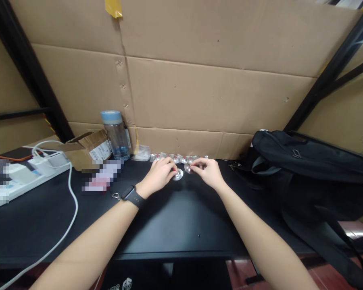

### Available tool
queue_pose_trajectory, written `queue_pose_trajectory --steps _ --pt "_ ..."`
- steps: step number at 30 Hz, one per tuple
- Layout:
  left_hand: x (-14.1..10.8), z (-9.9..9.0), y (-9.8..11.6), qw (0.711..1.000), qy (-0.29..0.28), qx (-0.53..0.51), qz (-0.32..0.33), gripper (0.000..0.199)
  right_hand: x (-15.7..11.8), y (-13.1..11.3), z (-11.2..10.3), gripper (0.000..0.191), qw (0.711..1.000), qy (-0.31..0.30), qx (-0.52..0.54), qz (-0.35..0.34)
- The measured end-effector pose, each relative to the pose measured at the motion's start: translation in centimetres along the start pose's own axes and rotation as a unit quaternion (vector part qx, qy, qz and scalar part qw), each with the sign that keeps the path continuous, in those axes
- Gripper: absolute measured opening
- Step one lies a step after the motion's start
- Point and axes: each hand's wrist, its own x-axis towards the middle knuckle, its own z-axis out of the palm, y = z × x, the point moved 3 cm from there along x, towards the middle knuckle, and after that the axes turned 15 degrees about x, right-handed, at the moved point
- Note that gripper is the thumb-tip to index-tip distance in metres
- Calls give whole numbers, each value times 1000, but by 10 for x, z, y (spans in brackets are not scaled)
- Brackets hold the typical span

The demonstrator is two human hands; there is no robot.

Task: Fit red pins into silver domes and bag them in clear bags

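Two shiny round discs are side by side near the middle of the black table (181, 217). My left hand (161, 174), with a dark watch on its wrist, pinches the left disc (178, 175) between thumb and finger. The right disc (187, 168) is in the fingertips of my right hand (208, 171). Just behind both hands, several small silvery packets with red marks (176, 158) lie in a row along the foot of the cardboard wall. My fingers cover part of each disc and some packets.
At the left are a blue-lidded bottle (116, 139), an open cardboard box (86, 151), a white power strip (33, 177) and its cable. A clear plastic bag (141, 153) lies by the bottle. A black backpack (314, 177) fills the right side.
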Motion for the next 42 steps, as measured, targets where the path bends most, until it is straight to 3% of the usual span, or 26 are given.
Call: queue_pose_trajectory --steps 5,9,12,14,17,20,24,31,37,42 --pt "4 -3 -12 990 13 -127 -63 21 1 -2 -5 25 984 76 161 29" --pt "7 7 -15 958 21 -251 -137 22 0 -10 0 24 969 97 226 28" --pt "8 18 -13 930 22 -326 -168 23 -3 -15 8 21 974 69 214 11" --pt "8 21 -9 909 24 -373 -183 25 -5 -17 12 20 980 83 182 -7" --pt "7 19 0 868 23 -453 -203 28 -10 -18 16 17 985 107 133 -38" --pt "6 13 10 844 23 -494 -207 29 -12 -16 22 14 987 82 132 -44" --pt "6 9 15 854 26 -479 -201 28 -12 -10 29 18 970 69 231 -9" --pt "5 17 8 899 25 -394 -191 23 -14 -2 40 33 904 49 410 112" --pt "5 20 5 914 -3 -368 -172 22 -15 0 41 42 887 27 434 157" --pt "5 20 3 920 -23 -348 -177 19 -15 3 41 36 880 -5 434 192"
